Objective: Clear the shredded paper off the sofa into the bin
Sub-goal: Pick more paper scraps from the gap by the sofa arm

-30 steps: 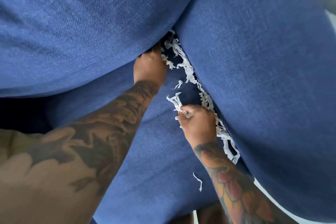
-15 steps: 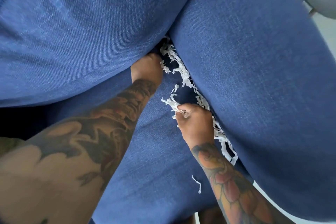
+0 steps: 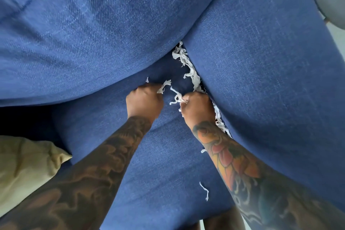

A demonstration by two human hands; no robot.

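head view: the sofa (image 3: 168, 164) fills nearly the whole frame, covered in a blue, denim-like woven cloth with a fine diagonal grain. its seat cushion runs down the middle, a fat rounded back cushion bulges above it, and a long padded arm swells to the right of the seat.

the shredded paper (image 3: 192, 74) lies as a ragged white line of thin, crinkled strips in the crease where the seat meets the sofa's arm, from the corner under the back cushion down past the right wrist. one loose curled strip (image 3: 204, 190) lies alone on the seat, nearer the sofa's front edge.

the left hand (image 3: 144, 101) is clenched into a fist at the foot of the back cushion, grasping a small white tuft of strips that pokes out past its knuckles. the right hand (image 3: 196, 107) is curled tight beside the crease, pinching a twisted clump of strips at its fingertips. both tattooed forearms reach up across the seat.

a soft, pale yellow cloth (image 3: 28, 166) lies crumpled to the left of the seat.
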